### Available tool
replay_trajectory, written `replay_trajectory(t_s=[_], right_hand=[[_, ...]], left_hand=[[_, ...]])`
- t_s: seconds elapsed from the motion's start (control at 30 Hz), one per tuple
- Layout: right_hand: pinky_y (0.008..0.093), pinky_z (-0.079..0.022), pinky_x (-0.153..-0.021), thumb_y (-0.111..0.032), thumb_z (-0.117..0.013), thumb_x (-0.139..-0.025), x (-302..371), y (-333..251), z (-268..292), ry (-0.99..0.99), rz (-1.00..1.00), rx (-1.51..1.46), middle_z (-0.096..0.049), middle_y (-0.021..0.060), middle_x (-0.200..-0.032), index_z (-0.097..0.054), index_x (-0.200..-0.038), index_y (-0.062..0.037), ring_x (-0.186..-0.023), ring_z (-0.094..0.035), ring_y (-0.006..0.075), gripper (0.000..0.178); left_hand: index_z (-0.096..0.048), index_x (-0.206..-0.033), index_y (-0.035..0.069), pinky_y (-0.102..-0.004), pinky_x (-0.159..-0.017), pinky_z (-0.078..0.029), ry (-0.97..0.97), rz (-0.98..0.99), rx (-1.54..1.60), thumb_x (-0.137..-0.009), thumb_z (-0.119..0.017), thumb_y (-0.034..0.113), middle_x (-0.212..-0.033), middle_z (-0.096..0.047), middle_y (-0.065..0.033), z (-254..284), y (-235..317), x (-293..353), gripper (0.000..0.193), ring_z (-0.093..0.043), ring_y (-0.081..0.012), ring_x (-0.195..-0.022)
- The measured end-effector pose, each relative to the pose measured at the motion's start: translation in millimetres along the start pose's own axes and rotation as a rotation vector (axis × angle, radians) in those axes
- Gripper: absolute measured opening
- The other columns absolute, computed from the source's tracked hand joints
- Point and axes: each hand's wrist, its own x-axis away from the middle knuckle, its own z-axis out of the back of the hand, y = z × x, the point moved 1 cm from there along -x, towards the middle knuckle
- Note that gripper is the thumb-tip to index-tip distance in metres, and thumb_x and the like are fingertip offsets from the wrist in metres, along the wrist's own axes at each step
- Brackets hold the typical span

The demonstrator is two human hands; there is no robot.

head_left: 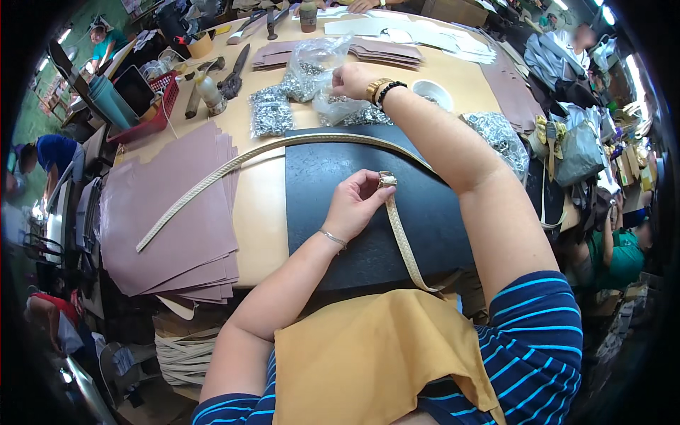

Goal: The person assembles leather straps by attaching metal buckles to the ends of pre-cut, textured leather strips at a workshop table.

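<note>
My left hand (352, 202) pinches the end of a pale braided-look belt (400, 234) at its small metal buckle (387, 180). The belt hangs from there toward my lap, and a long stretch of pale strap (234, 164) arches over the black work mat (319, 234) and onto stacked mauve sheets. My right hand (354, 80) reaches across to an opened clear plastic bag (340, 108) of small shiny metal parts. Its fingers are curled down at the bag's mouth; whatever they hold is hidden. More bags of metal parts (270, 113) lie beside it.
Mauve sheets (163, 212) are piled at the left. Behind the bags stand a white bowl (433, 92), a squeeze bottle (210, 93), a hammer (193, 100) and a red basket (152, 113). Another filled bag (496, 134) sits by my right arm. Another person's hands (365, 6) show at the far edge.
</note>
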Motion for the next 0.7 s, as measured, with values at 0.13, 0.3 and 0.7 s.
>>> replay_trajectory(t_s=[0.13, 0.3, 0.7], right_hand=[[0.033, -0.056, -0.074, -0.024, -0.078, -0.079, 16.1, 8.3, 12.6, 0.173, -0.06, -0.333, -0.072, 0.01, -0.088, -0.072, -0.093, -0.0088, -0.078, -0.069, 0.0216, 0.022], [0.0243, -0.057, -0.076, -0.017, -0.073, -0.088, 110.7, -18.4, 34.8, 0.12, -0.018, -1.142, -0.07, 0.0073, -0.097, -0.066, -0.109, 0.002, -0.085, -0.068, 0.0115, 0.029], [0.0205, -0.052, -0.074, -0.007, -0.07, -0.089, 286.5, -46.3, -24.2, 0.291, -0.183, -1.184, -0.071, 0.0019, -0.092, -0.072, -0.101, -0.0001, -0.081, -0.063, 0.0052, 0.014]], left_hand=[[-0.067, -0.104, 0.001, -0.0253, -0.083, -0.054, 0.018, 0.021, 0.075, -0.089, -0.07, 0.004, -0.098, -0.071, -0.0048, 1.1, -1.4, -3.1, 0.016, -0.066, -0.0102, -0.088], [-0.067, -0.11, -0.002, -0.0246, -0.082, -0.055, 0.132, 0.122, 0.091, -0.091, -0.069, 0.008, -0.102, -0.072, -0.0084, 14.6, 6.5, 2.7, 0.022, -0.067, -0.0113, -0.09], [-0.067, -0.114, 0.001, -0.024, -0.08, -0.055, 0.149, 0.237, 0.074, -0.094, -0.066, 0.014, -0.102, -0.071, -0.0063, 2.4, 10.4, 11.3, 0.025, -0.067, -0.01, -0.087]])
